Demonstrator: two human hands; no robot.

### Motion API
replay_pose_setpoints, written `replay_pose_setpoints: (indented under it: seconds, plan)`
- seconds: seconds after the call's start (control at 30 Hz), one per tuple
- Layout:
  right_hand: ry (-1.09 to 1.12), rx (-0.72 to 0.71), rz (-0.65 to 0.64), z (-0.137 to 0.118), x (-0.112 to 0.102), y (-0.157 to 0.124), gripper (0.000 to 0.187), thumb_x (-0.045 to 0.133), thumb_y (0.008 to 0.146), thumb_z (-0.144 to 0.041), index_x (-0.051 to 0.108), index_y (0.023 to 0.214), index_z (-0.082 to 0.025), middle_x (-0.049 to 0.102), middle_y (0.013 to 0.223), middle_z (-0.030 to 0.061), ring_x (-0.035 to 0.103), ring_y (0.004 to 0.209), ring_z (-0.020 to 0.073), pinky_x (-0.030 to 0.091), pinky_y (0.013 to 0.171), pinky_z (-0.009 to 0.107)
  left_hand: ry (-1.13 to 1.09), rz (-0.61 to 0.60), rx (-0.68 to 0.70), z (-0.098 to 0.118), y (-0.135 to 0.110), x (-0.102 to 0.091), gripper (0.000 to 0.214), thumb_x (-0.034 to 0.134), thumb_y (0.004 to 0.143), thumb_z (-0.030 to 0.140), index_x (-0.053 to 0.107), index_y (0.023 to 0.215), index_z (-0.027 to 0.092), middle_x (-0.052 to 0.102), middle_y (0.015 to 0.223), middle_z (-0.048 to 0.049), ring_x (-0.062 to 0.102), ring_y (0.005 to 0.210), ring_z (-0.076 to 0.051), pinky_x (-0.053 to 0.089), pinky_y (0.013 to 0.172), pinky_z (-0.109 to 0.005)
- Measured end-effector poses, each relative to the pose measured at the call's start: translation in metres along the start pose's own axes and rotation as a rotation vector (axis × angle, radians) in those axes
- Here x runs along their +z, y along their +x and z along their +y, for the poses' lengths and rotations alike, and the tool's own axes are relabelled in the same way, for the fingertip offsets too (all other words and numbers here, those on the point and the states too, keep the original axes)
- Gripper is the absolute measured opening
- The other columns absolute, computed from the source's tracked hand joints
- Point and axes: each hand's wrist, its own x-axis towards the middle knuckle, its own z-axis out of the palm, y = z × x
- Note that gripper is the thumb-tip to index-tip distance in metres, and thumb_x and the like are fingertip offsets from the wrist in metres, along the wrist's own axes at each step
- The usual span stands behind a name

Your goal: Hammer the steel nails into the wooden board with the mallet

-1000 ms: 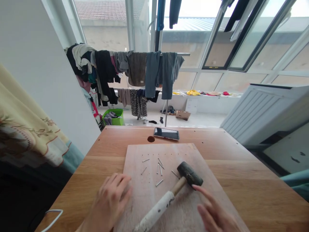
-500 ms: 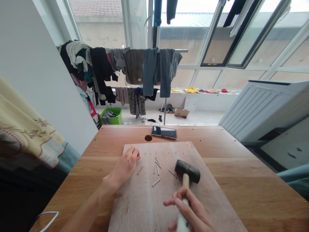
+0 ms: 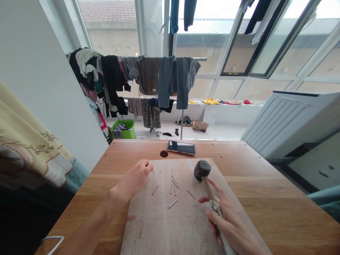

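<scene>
A wooden board (image 3: 162, 223) lies on the wooden table (image 3: 278, 198). Several loose nails (image 3: 173, 187) are scattered on its far half. My right hand (image 3: 228, 219) grips the pale handle of a black rubber mallet (image 3: 202, 169), whose head is raised over the board's far right part. My left hand (image 3: 136, 175) rests at the board's far left edge with fingers curled together in a pinch; what they hold is too small to make out.
A dark phone (image 3: 181, 147) lies beyond the board, next to a round hole (image 3: 164, 154) in the table. A white cable loop (image 3: 51, 242) sits at the near left corner. Behind the table are a laundry rack (image 3: 148, 78), a green basket (image 3: 123, 129) and a white radiator panel (image 3: 292, 120).
My right hand took hold of the mallet handle and lifted the head up and away from me. My left hand moved forward to the nails at the board's far left and pinched there.
</scene>
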Motion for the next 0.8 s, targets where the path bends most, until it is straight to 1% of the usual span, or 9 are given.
replay_pose_setpoints:
  seconds: [0.07,0.1,0.2,0.27,0.43,0.5,0.6,0.7,0.8]
  plan:
    - [0.015,0.018,0.034,0.001,-0.001,0.0,0.087,0.06,0.08,-0.037,0.012,0.152,-0.034,0.065,0.103,0.0031,0.05,0.042,0.0083,0.039,0.03,0.018,0.033,-0.007,0.017,0.003,0.002,-0.001,0.027,0.045,0.095,0.009,0.07,0.094,0.019,0.063,0.099,-0.0084,0.061,0.087,-0.02,0.049,0.079,-0.03]
    - [0.007,0.029,0.034,0.002,-0.003,0.001,0.086,0.06,0.081,-0.041,0.014,0.153,-0.03,0.066,0.09,0.0008,0.048,0.04,0.009,0.038,0.03,0.018,0.051,-0.011,0.026,0.004,0.002,-0.001,0.027,0.045,0.094,0.008,0.07,0.094,0.018,0.063,0.099,-0.0087,0.061,0.087,-0.02,0.049,0.079,-0.031]
    - [-0.059,0.049,-0.041,0.002,-0.01,0.006,0.071,0.057,0.084,-0.054,0.037,0.141,-0.017,0.048,0.048,-0.01,0.036,0.032,0.0096,0.034,0.028,0.018,0.099,-0.012,0.044,0.006,0.003,-0.001,0.028,0.044,0.092,0.004,0.069,0.091,0.017,0.063,0.097,-0.0094,0.06,0.088,-0.021,0.049,0.078,-0.032]
    - [-0.097,0.025,-0.085,-0.001,-0.011,0.009,0.062,0.055,0.085,-0.059,0.048,0.127,-0.014,0.037,0.039,-0.0134,0.03,0.03,0.0086,0.033,0.028,0.017,0.095,0.007,0.055,0.006,0.004,0.002,0.029,0.043,0.092,0.003,0.068,0.089,0.017,0.064,0.097,-0.0096,0.061,0.089,-0.022,0.049,0.079,-0.034]
    - [-0.032,-0.076,-0.116,-0.032,0.009,0.019,0.05,0.057,0.085,-0.06,0.05,0.111,-0.018,0.044,0.045,-0.012,0.032,0.03,0.0065,0.032,0.027,0.016,-0.2,0.206,0.083,-0.001,0.006,0.024,0.02,0.046,0.097,0.016,0.066,0.099,0.02,0.068,0.099,-0.0057,0.064,0.091,-0.02,0.051,0.084,-0.034]
    - [0.052,-0.109,-0.141,-0.048,0.024,0.027,0.047,0.059,0.085,-0.059,0.049,0.11,-0.02,0.052,0.057,-0.0092,0.035,0.031,0.0055,0.033,0.026,0.016,-0.331,0.296,0.069,-0.006,0.006,0.035,0.014,0.052,0.095,0.019,0.065,0.098,0.021,0.07,0.096,-0.0039,0.065,0.089,-0.019,0.052,0.083,-0.032]
    - [0.143,-0.131,-0.223,-0.064,0.047,0.045,0.04,0.056,0.087,-0.058,0.048,0.103,-0.022,0.053,0.063,-0.0085,0.04,0.032,0.0053,0.033,0.025,0.015,-0.493,0.35,0.016,-0.012,0.004,0.047,0.011,0.058,0.088,0.018,0.065,0.096,0.022,0.071,0.088,-0.0007,0.067,0.078,-0.016,0.054,0.075,-0.029]
    - [0.154,-0.162,-0.281,-0.06,0.066,0.06,0.037,0.054,0.089,-0.056,0.048,0.102,-0.022,0.049,0.059,-0.0105,0.039,0.03,0.0054,0.03,0.024,0.014,-0.611,0.353,-0.041,-0.014,0.003,0.052,0.022,0.06,0.086,0.019,0.064,0.107,0.024,0.072,0.084,0.0015,0.068,0.071,-0.014,0.055,0.071,-0.027]
    - [0.124,-0.202,-0.322,-0.043,0.077,0.063,0.037,0.053,0.092,-0.051,0.05,0.114,-0.021,0.048,0.06,-0.011,0.039,0.03,0.005,0.029,0.024,0.014,-0.65,0.359,-0.078,-0.014,0.003,0.053,0.024,0.06,0.085,0.02,0.064,0.108,0.024,0.073,0.085,0.0015,0.069,0.072,-0.014,0.056,0.072,-0.027]
